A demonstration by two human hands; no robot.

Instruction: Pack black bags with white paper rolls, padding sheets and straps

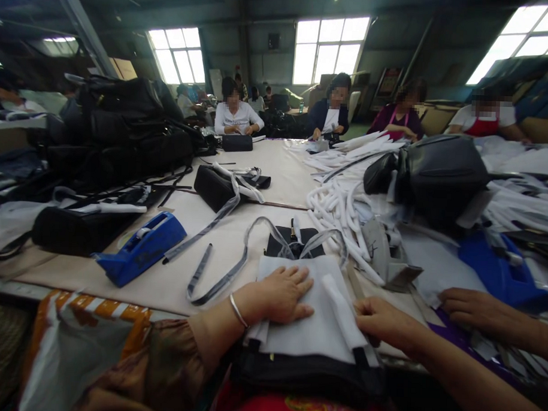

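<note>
In front of me lies a black bag point(308, 374), with a sheet of white foam wrap point(291, 335) over its middle. My left hand point(283, 293), with a bracelet at the wrist, rests flat on the sheet, fingers spread. At the sheet's right side my right hand point(380, 320) is closed, its curled fingers hiding what they grip. A foam-sleeved strap point(342, 310) runs close beside those fingers. Beyond the sheet, the bag's black top part point(279, 241) shows a gold-toned clasp. A long plastic-wrapped strap point(226, 279) loops out leftward over the table.
Blue tape dispensers point(142, 247) point(505, 267) stand on both sides. Black bags point(124, 122) are heaped at left. White foam tubes point(341, 208) and a dark bag point(441, 175) lie at right. A co-worker's hand point(472, 308) reaches in at right; several people sit across the table.
</note>
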